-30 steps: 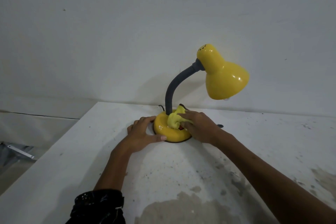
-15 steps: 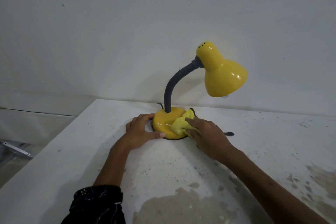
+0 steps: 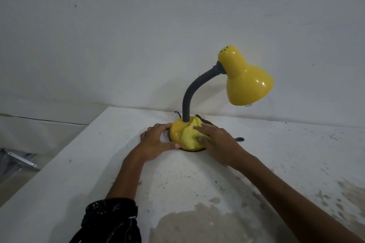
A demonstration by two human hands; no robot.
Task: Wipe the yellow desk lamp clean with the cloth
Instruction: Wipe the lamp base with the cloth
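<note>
Just one lamp (image 3: pixel 245 83) (one cloth (image 3: pixel 190 135)).

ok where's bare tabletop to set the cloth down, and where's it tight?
Free: the table right of the right hand, under the lamp shade; also the near-left stretch beside the left hand. Crowded: around the lamp base, ringed by both hands, the cloth and the cord behind.

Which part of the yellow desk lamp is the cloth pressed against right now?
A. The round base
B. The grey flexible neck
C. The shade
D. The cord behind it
A: the right hand presses the yellow cloth onto the lamp's round base, while the left hand rests on the base's near-left edge; the shade is untouched.
</note>
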